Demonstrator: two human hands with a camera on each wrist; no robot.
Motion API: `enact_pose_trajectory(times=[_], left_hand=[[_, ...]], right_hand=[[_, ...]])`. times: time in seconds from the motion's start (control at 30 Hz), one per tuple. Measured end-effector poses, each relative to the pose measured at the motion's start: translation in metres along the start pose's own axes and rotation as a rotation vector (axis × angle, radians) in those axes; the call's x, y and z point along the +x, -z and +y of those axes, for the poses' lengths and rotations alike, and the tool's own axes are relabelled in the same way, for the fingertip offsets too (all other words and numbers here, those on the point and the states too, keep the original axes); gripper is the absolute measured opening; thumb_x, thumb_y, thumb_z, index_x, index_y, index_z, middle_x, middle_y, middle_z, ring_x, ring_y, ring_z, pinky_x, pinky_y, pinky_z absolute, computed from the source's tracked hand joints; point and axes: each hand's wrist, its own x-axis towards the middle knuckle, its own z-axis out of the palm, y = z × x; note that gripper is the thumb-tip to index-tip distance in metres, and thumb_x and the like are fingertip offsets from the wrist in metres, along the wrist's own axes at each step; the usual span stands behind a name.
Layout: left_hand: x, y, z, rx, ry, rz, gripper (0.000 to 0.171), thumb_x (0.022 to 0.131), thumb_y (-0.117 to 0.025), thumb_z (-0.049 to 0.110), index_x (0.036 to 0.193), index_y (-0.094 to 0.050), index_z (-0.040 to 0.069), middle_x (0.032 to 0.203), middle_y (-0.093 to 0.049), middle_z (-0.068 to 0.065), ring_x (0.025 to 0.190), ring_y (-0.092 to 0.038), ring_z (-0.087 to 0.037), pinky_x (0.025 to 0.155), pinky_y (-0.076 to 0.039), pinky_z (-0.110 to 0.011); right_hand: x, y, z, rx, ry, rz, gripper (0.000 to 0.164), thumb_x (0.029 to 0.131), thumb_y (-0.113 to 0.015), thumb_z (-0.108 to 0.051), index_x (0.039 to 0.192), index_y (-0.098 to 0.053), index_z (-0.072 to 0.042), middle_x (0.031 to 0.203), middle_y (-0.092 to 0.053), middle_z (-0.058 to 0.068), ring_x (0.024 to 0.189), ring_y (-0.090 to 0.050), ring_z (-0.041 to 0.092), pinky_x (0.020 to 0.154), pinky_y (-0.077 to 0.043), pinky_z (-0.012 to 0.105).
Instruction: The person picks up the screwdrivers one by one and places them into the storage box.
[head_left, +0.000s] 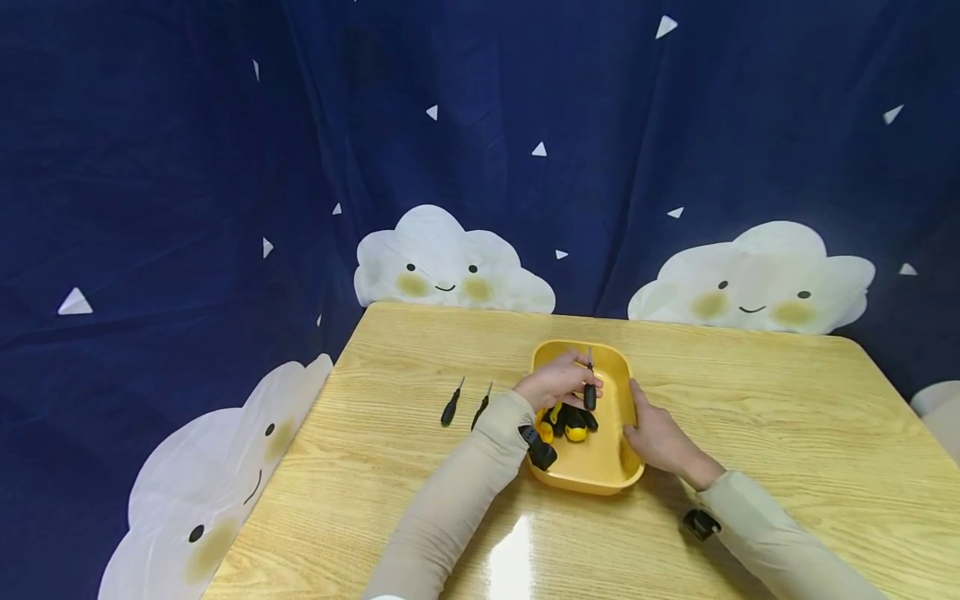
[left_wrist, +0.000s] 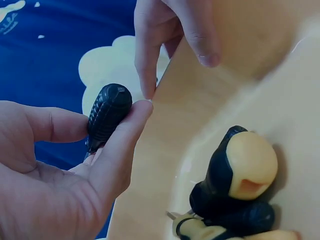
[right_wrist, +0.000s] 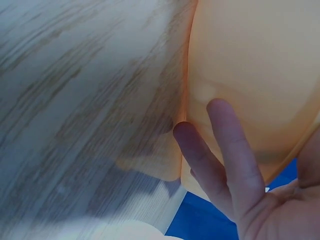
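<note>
Between thumb and fingers my left hand [head_left: 558,379] pinches a screwdriver [head_left: 590,396] by its black ridged handle, its thin shaft pointing away from me, over the yellow plastic bin [head_left: 588,462]. My right hand [head_left: 663,437] grips the bin's right side, the thumb inside the wall and the fingers outside. Several black-and-yellow handled tools [left_wrist: 250,165] lie heaped in the bin's left part, below my left hand. In the left wrist view, the held screwdriver's handle end [left_wrist: 111,112] faces the camera and its shaft is hidden.
To the left of the bin, two black-handled screwdrivers lie on the wooden table: one farther left [head_left: 451,408], and another [head_left: 482,407] close by my left sleeve, which partly covers it. A dark blue curtain [head_left: 480,167] with cloud shapes hangs behind the table's far edge.
</note>
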Motion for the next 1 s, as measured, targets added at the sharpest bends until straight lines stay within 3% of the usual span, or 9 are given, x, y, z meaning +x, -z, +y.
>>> enact_pose_trajectory(times=[0.23, 0.4, 0.57, 0.8, 1.0], left_hand=[[0.007, -0.005, -0.003, 0.002, 0.002, 0.009, 0.036, 0.091, -0.053, -0.002, 0.125, -0.041, -0.005, 0.087, -0.061, -0.012, 0.086, -0.065, -0.026, 0.076, -0.056, -0.043], [0.01, -0.011, -0.005, 0.039, -0.005, 0.026, 0.029, 0.089, -0.055, -0.004, 0.114, -0.043, 0.0, 0.086, -0.061, -0.013, 0.083, -0.065, -0.026, 0.075, -0.056, -0.046], [0.013, -0.016, -0.009, 0.065, 0.007, 0.028, 0.024, 0.088, -0.055, -0.005, 0.107, -0.043, 0.002, 0.084, -0.06, -0.013, 0.077, -0.065, -0.025, 0.072, -0.056, -0.046], [0.017, -0.017, -0.014, 0.081, 0.036, 0.024, 0.011, 0.092, -0.049, -0.002, 0.099, -0.043, 0.002, 0.084, -0.058, -0.016, 0.092, -0.065, -0.038, 0.073, -0.056, -0.047], [0.021, -0.018, -0.017, 0.087, 0.05, 0.028, 0.014, 0.09, -0.051, -0.004, 0.098, -0.042, 0.003, 0.091, -0.062, -0.021, 0.088, -0.066, -0.037, 0.072, -0.056, -0.046]], right_hand=[[0.0, 0.0, 0.0, 0.017, 0.003, -0.003, 0.074, 0.088, -0.049, -0.002, 0.145, -0.005, 0.014, 0.108, -0.053, 0.042, 0.061, -0.056, 0.019, 0.052, -0.047, 0.029], [-0.001, 0.0, -0.001, 0.008, 0.013, 0.003, 0.073, 0.088, -0.05, -0.001, 0.144, -0.006, 0.015, 0.103, -0.055, 0.039, 0.059, -0.054, 0.019, 0.05, -0.045, 0.029], [-0.002, 0.0, -0.001, -0.003, 0.014, 0.002, 0.073, 0.088, -0.05, -0.002, 0.144, -0.006, 0.015, 0.109, -0.053, 0.042, 0.062, -0.055, 0.02, 0.051, -0.045, 0.03], [-0.002, 0.001, -0.001, -0.018, 0.028, 0.023, 0.072, 0.088, -0.05, -0.003, 0.144, -0.008, 0.016, 0.117, -0.048, 0.044, 0.069, -0.057, 0.024, 0.058, -0.048, 0.032], [-0.001, 0.0, 0.001, -0.021, 0.035, 0.024, 0.073, 0.088, -0.05, -0.003, 0.144, -0.007, 0.016, 0.12, -0.046, 0.044, 0.069, -0.056, 0.023, 0.06, -0.048, 0.033]])
